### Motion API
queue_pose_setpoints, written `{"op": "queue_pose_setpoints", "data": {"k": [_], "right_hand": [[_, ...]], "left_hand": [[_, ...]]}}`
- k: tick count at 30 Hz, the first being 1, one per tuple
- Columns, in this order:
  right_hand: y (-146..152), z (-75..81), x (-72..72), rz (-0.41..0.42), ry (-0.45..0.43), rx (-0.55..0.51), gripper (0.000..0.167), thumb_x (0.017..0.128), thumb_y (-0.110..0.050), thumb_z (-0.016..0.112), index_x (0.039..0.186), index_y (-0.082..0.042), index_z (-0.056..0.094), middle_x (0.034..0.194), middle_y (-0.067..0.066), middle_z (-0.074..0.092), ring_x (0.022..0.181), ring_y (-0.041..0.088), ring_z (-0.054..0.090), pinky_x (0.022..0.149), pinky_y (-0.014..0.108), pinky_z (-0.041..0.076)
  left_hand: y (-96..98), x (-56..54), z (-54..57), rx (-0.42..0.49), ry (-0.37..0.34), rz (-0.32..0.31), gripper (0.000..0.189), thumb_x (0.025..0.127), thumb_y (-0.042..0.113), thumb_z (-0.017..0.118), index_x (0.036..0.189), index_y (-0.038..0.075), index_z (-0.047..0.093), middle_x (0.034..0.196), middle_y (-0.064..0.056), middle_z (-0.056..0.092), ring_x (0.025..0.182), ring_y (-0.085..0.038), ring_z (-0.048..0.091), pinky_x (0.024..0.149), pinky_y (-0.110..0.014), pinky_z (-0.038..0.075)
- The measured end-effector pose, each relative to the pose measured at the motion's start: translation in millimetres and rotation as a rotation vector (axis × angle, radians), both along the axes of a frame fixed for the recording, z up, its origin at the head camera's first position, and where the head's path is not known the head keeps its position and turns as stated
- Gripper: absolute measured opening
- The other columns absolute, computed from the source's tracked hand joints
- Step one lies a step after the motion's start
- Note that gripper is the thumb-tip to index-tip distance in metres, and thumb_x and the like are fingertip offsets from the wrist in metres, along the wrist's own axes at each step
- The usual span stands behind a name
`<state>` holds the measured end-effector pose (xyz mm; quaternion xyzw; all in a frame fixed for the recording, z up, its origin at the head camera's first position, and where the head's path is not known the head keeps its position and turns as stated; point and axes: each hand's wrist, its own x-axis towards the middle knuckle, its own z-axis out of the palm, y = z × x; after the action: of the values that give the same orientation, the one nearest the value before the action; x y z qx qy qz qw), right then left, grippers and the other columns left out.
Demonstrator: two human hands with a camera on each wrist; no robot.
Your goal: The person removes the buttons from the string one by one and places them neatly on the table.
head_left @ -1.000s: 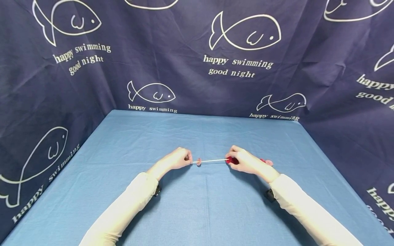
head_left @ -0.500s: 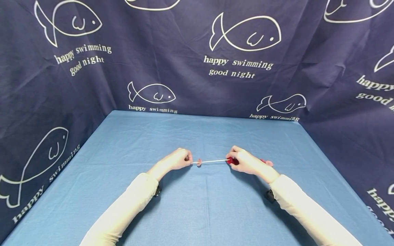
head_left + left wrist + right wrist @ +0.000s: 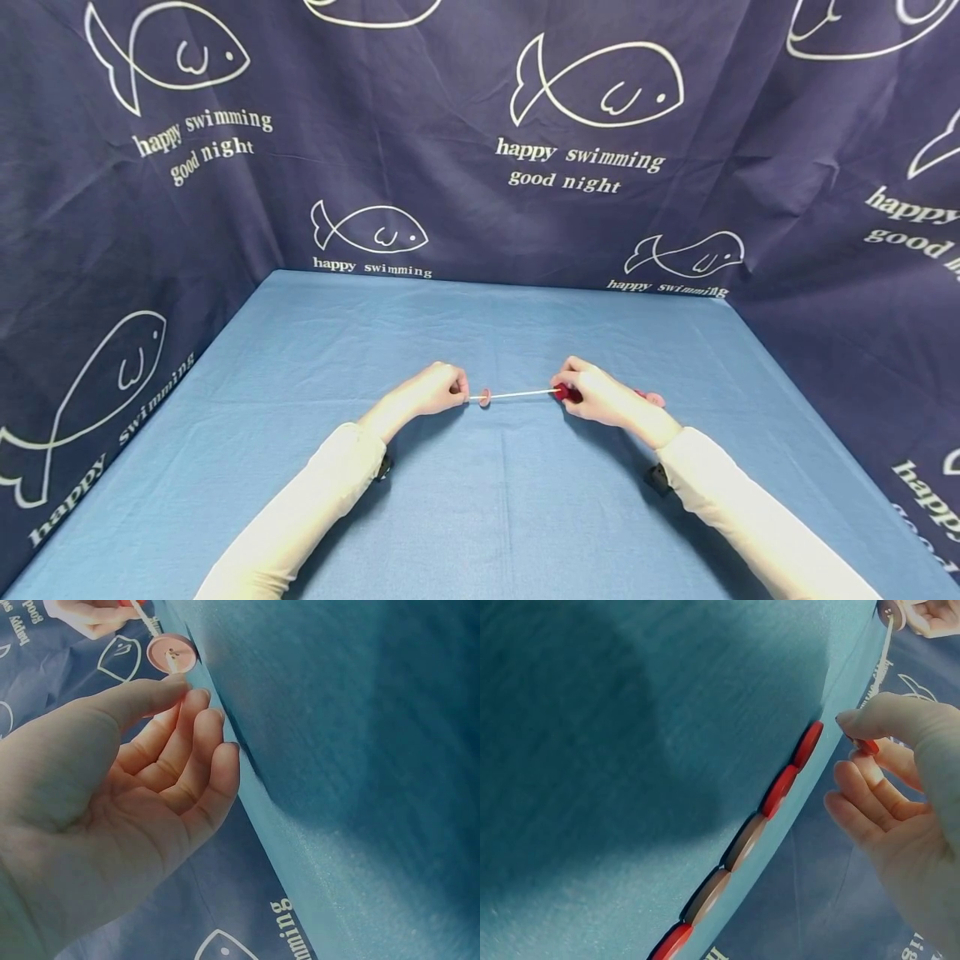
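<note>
A white string (image 3: 525, 392) runs straight and taut between the two hands. My left hand (image 3: 438, 387) pinches its left end between thumb and forefinger. Just beyond those fingertips, a pink button (image 3: 172, 654) is threaded on the string, standing on edge; the string shows at its holes. My right hand (image 3: 596, 393) pinches a red button (image 3: 866, 746) between thumb and fingers, with the string's other end meeting it there. The fingers partly cover that button, so I cannot tell whether the string passes through it.
In the right wrist view, several buttons lie in a row on the blue tablecloth (image 3: 420, 508), among them a red button (image 3: 808, 746) and a pinkish-brown button (image 3: 746, 841). Behind the table hangs a dark blue curtain (image 3: 465, 100) printed with fish.
The red button in my right fingertips has shifted very slightly to the right. Both hands and the threaded pink button stay almost where they were.
</note>
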<state>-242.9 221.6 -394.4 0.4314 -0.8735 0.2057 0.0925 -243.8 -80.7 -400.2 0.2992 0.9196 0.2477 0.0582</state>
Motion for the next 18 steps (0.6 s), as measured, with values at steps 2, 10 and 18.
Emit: {"op": "queue_pose_setpoints", "data": {"k": [2,10,18], "right_hand": [[0.5,0.1,0.0,-0.002,-0.009,0.004,0.024,0.07,0.008,0.067,0.093,0.001,0.067,0.084,0.008,0.052,0.071,0.014,0.05,0.063,0.021,0.042],[1.7,2.4,-0.1,-0.017,-0.015,0.033,0.023,0.072,0.006,0.067,0.094,0.001,0.067,0.084,0.006,0.051,0.073,0.012,0.049,0.064,0.022,0.043],[1.2,4.4,1.4,-0.041,-0.04,0.041,0.024,0.073,0.004,0.067,0.097,0.002,0.068,0.086,0.008,0.052,0.074,0.015,0.051,0.065,0.023,0.043]], "left_hand": [[0.2,0.1,-0.5,0.0,0.007,-0.005,0.01,0.088,0.008,0.06,0.08,0.007,0.065,0.074,-0.001,0.063,0.062,-0.006,0.049,0.06,-0.019,0.043],[1.3,1.3,1.4,-0.002,0.021,-0.007,0.01,0.087,0.007,0.061,0.078,0.007,0.065,0.072,-0.001,0.062,0.062,-0.006,0.048,0.06,-0.019,0.042],[0.9,1.8,2.4,0.002,0.006,-0.003,0.009,0.087,0.007,0.061,0.079,0.007,0.064,0.074,-0.002,0.063,0.063,-0.007,0.05,0.061,-0.02,0.043]]}}
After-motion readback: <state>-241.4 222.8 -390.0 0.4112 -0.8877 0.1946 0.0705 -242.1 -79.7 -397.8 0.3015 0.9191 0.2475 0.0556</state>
